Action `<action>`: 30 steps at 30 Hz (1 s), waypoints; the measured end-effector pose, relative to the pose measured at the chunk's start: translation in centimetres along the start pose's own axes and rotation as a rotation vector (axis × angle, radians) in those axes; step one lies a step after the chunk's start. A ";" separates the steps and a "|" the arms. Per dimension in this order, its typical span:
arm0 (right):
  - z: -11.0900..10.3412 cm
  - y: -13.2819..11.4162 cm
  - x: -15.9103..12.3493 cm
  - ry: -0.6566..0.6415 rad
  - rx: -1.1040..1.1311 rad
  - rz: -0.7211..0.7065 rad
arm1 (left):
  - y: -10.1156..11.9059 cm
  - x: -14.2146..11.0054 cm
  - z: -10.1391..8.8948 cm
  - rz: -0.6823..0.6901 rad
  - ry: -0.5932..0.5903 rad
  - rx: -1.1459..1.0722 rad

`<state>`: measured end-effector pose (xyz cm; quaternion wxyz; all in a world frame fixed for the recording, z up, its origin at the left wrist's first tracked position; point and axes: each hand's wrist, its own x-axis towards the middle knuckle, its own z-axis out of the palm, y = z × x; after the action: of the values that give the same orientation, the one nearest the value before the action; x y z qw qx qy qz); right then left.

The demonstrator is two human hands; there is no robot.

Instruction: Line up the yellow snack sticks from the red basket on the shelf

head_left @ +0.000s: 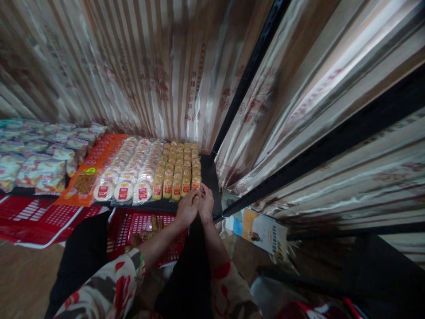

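My left hand [187, 209] and my right hand [206, 203] meet at the shelf's front edge, near its right end. Their fingers are bent together; whatever is between the fingertips is hidden. Just behind them stands a small yellow wrapped snack pack [196, 182] with a red label, at the front of the rightmost row. Several rows of the same yellow packs [176, 188] stand close together to its left. Below my left forearm, a red plastic basket [121, 228] holds some golden-wrapped packs [153, 223].
Round white packs [123, 191], an orange bag [88, 179] and white-blue bags [49, 175] fill the black shelf [210, 177] leftward. Another red basket [36, 221] lies at left. Black posts [245, 84] and patterned plastic sheeting [149, 66] enclose the shelf. A printed carton [260, 230] lies right.
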<state>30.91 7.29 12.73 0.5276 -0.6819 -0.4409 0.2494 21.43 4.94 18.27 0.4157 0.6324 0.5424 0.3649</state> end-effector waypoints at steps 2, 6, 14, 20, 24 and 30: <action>0.1 0.0 0.1 -0.009 -0.003 -0.005 | -0.1 0.1 0.0 0.011 0.000 0.020; 0.1 -0.1 0.2 -0.009 -0.017 -0.004 | -0.5 0.2 0.3 0.032 -0.008 0.076; 0.3 -1.1 -0.4 0.107 -0.130 -0.054 | -1.7 0.0 -0.3 0.333 -0.063 0.351; 0.4 -1.2 -0.7 0.129 -0.229 -0.098 | -3.6 -0.3 -1.1 0.595 0.042 0.658; 0.7 -0.9 -0.6 0.136 -0.246 -0.119 | -4.5 0.1 -1.4 0.693 0.044 0.778; 0.5 -1.0 -0.9 0.126 -0.246 -0.139 | -5.3 1.0 -1.1 0.721 0.041 0.863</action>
<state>29.73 6.76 13.43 0.4826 -0.7236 -0.4803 0.1132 18.55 6.40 13.80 -0.0420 0.8832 0.3999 0.2412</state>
